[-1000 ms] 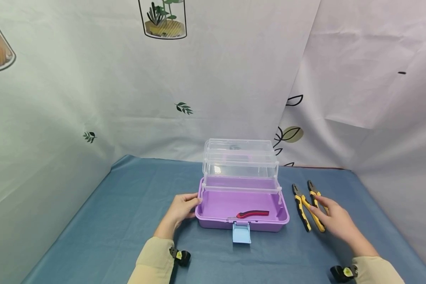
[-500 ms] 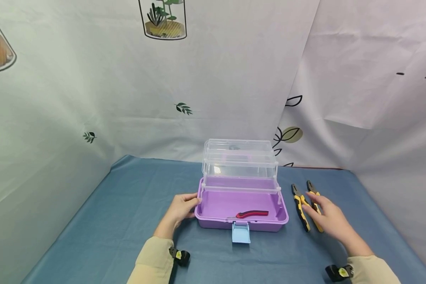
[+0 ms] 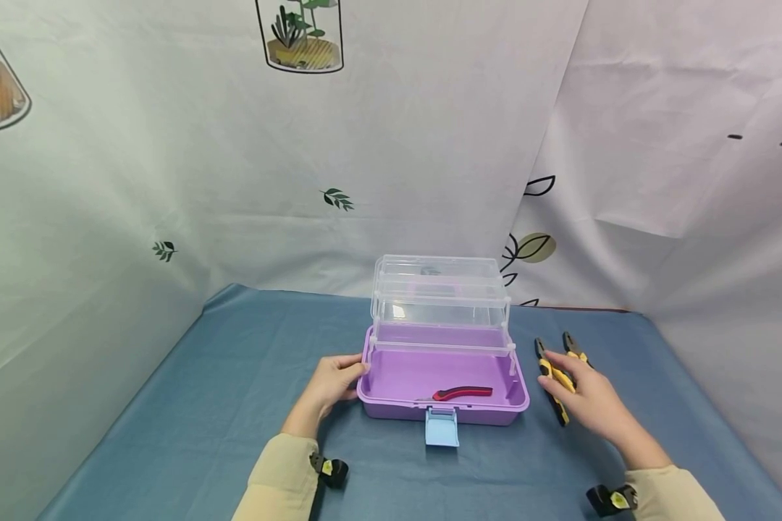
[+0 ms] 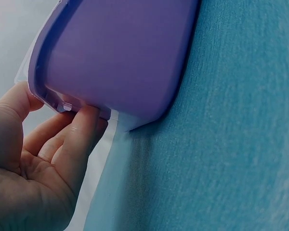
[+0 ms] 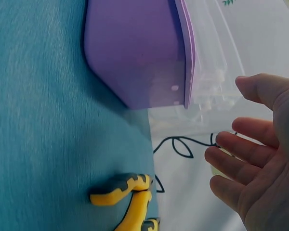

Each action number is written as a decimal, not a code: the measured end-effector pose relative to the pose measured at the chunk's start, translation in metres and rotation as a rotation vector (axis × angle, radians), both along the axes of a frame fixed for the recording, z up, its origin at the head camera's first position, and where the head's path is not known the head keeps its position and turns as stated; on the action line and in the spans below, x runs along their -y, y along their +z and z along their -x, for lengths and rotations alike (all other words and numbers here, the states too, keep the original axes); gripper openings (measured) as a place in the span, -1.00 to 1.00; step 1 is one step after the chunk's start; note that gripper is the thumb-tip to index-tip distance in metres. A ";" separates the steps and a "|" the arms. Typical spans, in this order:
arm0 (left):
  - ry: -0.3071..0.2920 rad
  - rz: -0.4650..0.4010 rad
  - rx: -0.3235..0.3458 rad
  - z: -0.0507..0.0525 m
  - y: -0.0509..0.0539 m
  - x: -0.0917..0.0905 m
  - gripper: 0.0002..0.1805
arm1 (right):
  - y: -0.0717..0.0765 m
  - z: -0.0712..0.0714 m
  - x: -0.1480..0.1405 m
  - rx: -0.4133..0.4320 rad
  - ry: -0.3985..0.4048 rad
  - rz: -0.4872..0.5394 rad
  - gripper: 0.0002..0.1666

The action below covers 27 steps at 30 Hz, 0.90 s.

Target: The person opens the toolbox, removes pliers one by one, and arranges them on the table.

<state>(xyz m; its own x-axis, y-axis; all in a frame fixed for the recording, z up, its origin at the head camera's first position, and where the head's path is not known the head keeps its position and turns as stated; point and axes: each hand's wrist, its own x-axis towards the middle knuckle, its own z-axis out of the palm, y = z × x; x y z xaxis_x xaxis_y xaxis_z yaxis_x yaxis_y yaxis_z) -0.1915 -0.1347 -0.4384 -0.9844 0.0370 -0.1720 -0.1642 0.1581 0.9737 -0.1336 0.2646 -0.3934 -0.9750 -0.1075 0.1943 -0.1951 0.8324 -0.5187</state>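
Observation:
A purple toolbox (image 3: pixel 404 373) stands with its clear lid and trays raised and its blue latch (image 3: pixel 442 428) hanging down in front. Inside it lies a red-and-black handled tool (image 3: pixel 463 392), its head hard to make out. My left hand (image 3: pixel 329 383) grips the box's left rim, thumb above and fingers below, as the left wrist view shows. Right of the box lie two yellow-and-black pliers, the nearer pair (image 3: pixel 545 373) and the farther pair (image 3: pixel 575 346). Over them hovers my right hand (image 3: pixel 586 398), fingers spread, holding nothing; it hides parts of both handles.
A blue cloth (image 3: pixel 247 391) covers the table. White printed fabric (image 3: pixel 391 159) hangs behind it and at both sides. Each wrist carries a black camera, such as the one on the left wrist (image 3: pixel 334 472).
My right hand has moved left, from the farther pliers to above the nearer pair, its fingers empty throughout. The left hand and the toolbox stay in place.

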 end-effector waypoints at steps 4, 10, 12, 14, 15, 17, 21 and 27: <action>0.001 0.005 0.002 0.000 0.001 -0.001 -0.57 | 0.002 -0.001 0.005 -0.017 0.018 0.013 -0.31; -0.005 0.016 0.000 0.000 0.001 0.000 -0.57 | -0.002 0.000 0.010 -0.023 0.039 0.028 -0.35; -0.003 0.023 0.004 -0.001 0.002 0.000 -0.57 | -0.003 0.001 0.013 -0.030 0.045 0.021 -0.38; -0.001 0.031 0.009 -0.001 0.003 0.001 -0.57 | -0.004 0.001 0.016 -0.033 0.052 0.017 -0.39; -0.001 0.032 0.010 -0.002 0.003 0.002 -0.57 | -0.005 0.001 0.017 -0.033 0.054 0.017 -0.39; -0.001 0.030 0.012 -0.002 0.004 0.002 -0.57 | -0.006 0.001 0.020 -0.038 0.060 0.021 -0.40; -0.007 0.023 0.009 -0.001 0.002 0.002 -0.56 | -0.007 0.002 0.025 -0.072 0.081 0.039 -0.44; -0.007 0.024 0.010 0.001 0.000 0.002 -0.57 | -0.006 0.002 0.031 -0.087 0.092 0.052 -0.46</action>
<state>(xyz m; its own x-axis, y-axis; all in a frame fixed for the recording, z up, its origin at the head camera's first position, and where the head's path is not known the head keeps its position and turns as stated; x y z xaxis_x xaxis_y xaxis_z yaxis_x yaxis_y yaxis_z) -0.1924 -0.1363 -0.4383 -0.9824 0.0393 -0.1826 -0.1726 0.1821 0.9680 -0.1351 0.2338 -0.3997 -0.9407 -0.1838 0.2851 -0.3158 0.7814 -0.5383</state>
